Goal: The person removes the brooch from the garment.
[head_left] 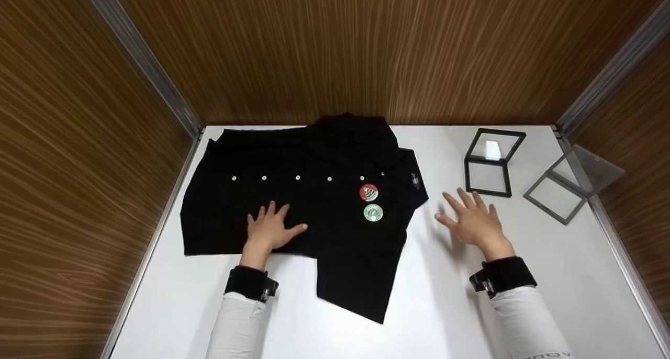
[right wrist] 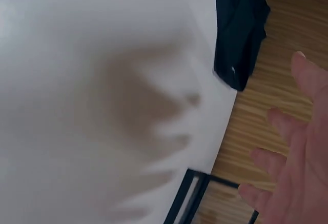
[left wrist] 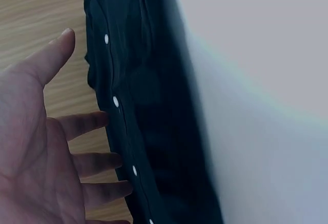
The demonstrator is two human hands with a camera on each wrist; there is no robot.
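A black short-sleeved shirt (head_left: 335, 228) with white buttons lies spread on the white table, its collar toward the right. On its chest sit a red round badge (head_left: 368, 192) and a green round badge (head_left: 373, 213). Over the shirt's lower front is my left hand (head_left: 269, 229), fingers spread and straight; the left wrist view shows its palm (left wrist: 31, 152) apart from the cloth. My right hand (head_left: 475, 223) hovers above the table right of the shirt, fingers spread, its shadow beneath it. Nothing is in either hand.
Behind my right hand stands an opened black display frame (head_left: 488, 194) with clear panes. Beside it, an opened grey display frame (head_left: 547, 210) leans over the table's right edge. Wood-grain walls (head_left: 335, 50) with metal rails enclose the white table (head_left: 335, 343) at the back and sides.
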